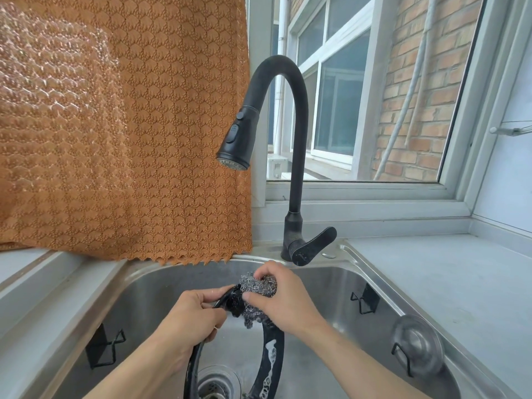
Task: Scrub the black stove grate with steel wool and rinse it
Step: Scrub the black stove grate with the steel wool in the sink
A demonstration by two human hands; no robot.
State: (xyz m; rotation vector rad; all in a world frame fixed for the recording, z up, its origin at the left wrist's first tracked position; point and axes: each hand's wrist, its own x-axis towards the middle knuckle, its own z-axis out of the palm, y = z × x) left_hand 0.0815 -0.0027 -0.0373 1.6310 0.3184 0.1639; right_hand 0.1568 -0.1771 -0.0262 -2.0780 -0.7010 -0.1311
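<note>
We look down into a stainless steel sink [325, 286], and above its middle we hold the black stove grate [273, 355], a round ring that stands almost upright over the drain [214, 384]. Our left hand [190, 318] has its grip clenched around the upper left part of the ring, with the fingers curled over the rim near one of its prongs. Our right hand [283, 298] grasps a ball of steel wool [259, 286] between thumb and fingers and presses it against the top of the grate, just beside the left hand. White foam lies in a streak on the right side of the ring. Behind the sink, on the far side, stands a black gooseneck faucet [296, 156]; its spray head hangs to the left, and we see no water coming from it. An orange knitted cloth [129, 139] hangs at the far left and its lower edge reaches the sink rim. Black wire holders [364, 299] are fixed on the inner walls of the sink, and a grey counter [446, 277] lies at the right under the window [359, 110].
</note>
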